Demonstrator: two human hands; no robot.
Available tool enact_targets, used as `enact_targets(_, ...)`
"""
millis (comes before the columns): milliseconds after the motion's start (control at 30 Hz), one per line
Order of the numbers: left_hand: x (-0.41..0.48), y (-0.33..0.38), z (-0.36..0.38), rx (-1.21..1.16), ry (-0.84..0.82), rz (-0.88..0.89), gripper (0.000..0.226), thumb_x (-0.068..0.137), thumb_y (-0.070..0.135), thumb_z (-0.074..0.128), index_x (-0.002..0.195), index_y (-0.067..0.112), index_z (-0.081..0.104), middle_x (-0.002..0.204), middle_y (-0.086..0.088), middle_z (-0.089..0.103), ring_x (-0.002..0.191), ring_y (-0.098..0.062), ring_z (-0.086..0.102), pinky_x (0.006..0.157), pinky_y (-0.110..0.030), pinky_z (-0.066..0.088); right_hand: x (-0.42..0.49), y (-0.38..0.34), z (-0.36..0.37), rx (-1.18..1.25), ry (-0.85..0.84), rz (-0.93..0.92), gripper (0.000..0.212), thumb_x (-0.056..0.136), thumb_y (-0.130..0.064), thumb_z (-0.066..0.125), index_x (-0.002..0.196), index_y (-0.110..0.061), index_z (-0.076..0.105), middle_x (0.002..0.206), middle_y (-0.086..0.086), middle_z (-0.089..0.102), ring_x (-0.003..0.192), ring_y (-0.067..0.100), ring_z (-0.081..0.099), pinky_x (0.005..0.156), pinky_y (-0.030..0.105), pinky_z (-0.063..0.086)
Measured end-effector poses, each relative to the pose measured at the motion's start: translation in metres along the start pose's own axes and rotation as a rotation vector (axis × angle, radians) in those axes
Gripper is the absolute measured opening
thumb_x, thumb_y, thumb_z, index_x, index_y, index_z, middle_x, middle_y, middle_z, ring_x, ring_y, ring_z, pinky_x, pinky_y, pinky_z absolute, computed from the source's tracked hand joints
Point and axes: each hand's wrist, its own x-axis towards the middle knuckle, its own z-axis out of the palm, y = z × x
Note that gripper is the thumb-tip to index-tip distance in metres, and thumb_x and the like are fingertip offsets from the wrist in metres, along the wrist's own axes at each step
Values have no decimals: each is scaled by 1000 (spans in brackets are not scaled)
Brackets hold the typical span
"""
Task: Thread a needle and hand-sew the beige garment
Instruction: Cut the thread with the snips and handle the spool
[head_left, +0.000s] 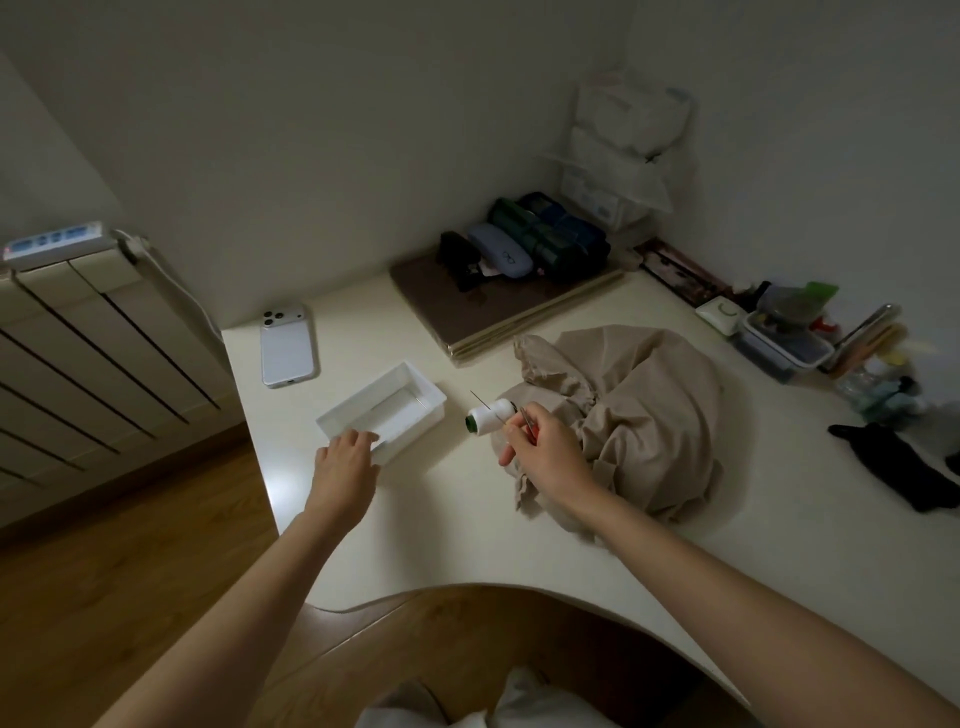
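The beige garment (639, 415) lies crumpled on the cream table, right of centre. A white thread spool (487, 417) with a green core lies on its side just left of the garment. My right hand (545, 457) hovers beside the spool and pinches a thin needle (485, 405) that points up and left over it. A small metal tool with a red part (530, 428) is also held in those fingers. My left hand (345, 460) grips the near rim of a shallow white tray (415, 379), its fingers curled over the edge.
A white phone (287, 345) lies face down at the table's far left. A brown board (498, 312) with dark rolled items and a glasses case sits at the back. Containers and clutter (789, 338) line the right wall; a black cloth (898, 462) lies at far right. A radiator (78, 364) stands left.
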Motion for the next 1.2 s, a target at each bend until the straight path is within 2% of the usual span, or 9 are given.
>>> enact_targets(133,-4,-5,4,26,23,54,26,95,4,46,117,9,57,114,-8,57,105,-28,48,84,-29,27,6,3,0,-27,-57,22,16,97,-16,46,83,-13,50,63,-7,64,52,13,43,52,25,38)
enact_targets(433,-23,-8,6,105,31,216,26,94,11,54,117,15,63,111,-4,62,104,-24,48,89,-30,37,41,-38,42,-128,-136,-62,22,97,-19,43,75,-22,43,68,-7,67,53,9,45,58,29,39)
enact_targets(533,-28,-7,-2,161,80,214,12,81,13,72,92,14,70,90,-4,66,87,-25,54,77,-33,46,50,-37,66,-278,-184,-47,28,96,-19,40,70,-26,35,82,0,73,59,10,48,62,28,35)
enact_targets(600,-28,-10,-2,198,110,210,19,66,13,84,76,16,69,72,1,64,72,-23,55,64,-32,49,54,-31,77,-386,-232,-19,26,96,-19,37,71,-25,37,86,1,73,72,18,55,64,27,36)
enact_targets(667,-29,-11,-1,188,128,221,22,62,12,86,73,17,68,68,3,62,68,-22,56,61,-32,48,58,-24,83,-456,-267,14,19,97,-19,36,80,-22,44,89,2,73,83,22,60,66,27,38)
enact_targets(833,-30,-11,-1,133,114,200,15,70,12,82,79,15,70,73,0,65,74,-24,56,67,-34,48,68,-25,95,-461,-301,24,24,96,-22,41,73,-23,48,87,1,73,74,17,58,61,26,37)
enact_targets(967,-29,-11,-1,102,74,187,17,90,20,62,103,13,69,95,-4,66,94,-27,53,84,-35,38,70,-22,101,-448,-416,14,14,93,-20,49,86,-15,60,85,2,73,76,15,59,74,29,44)
enact_targets(1133,-26,-4,3,-39,142,153,21,85,16,69,103,8,62,99,-9,60,87,-30,55,77,-38,44,66,-11,95,-285,-428,25,9,92,-18,55,84,-17,58,65,-10,62,67,6,54,68,26,40)
enact_targets(1200,-22,4,1,-118,148,168,23,89,16,64,110,8,59,107,-8,58,93,-29,55,80,-35,44,63,-12,90,-219,-410,14,9,94,-19,54,86,-15,58,63,-9,59,66,8,53,67,24,39)
